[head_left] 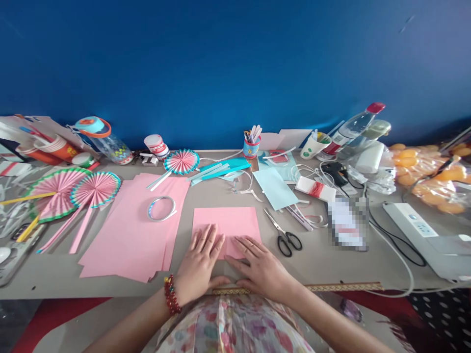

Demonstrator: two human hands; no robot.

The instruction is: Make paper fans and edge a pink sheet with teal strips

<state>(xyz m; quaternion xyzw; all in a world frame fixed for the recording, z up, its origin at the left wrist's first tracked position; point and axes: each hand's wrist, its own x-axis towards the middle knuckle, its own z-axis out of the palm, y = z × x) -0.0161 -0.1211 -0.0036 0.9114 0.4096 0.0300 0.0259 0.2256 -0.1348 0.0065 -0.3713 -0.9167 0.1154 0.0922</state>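
A pink sheet of paper (226,218) lies flat near the front of the table. My left hand (200,260) rests on its lower left part, fingers stretched out, a red bead bracelet at the wrist. Over the lower right part my right hand (257,264) lies flat, fingers extended. Neither hand grips anything, and together they cover the sheet's lower corners. Just right of the paper are scissors with black handles (283,235), their blades pointing away and slightly apart. To the left, a roll of clear tape (162,208) sits on a stack of larger pink sheets (132,245).
Pink folded-paper fans (96,189) lie at the left. Light blue paper (275,189), a card wound with red string (315,188) and loose cords are right of centre. A stick cup (252,146) and a tilted bottle (349,132) line the back. A power strip (415,223) is at right.
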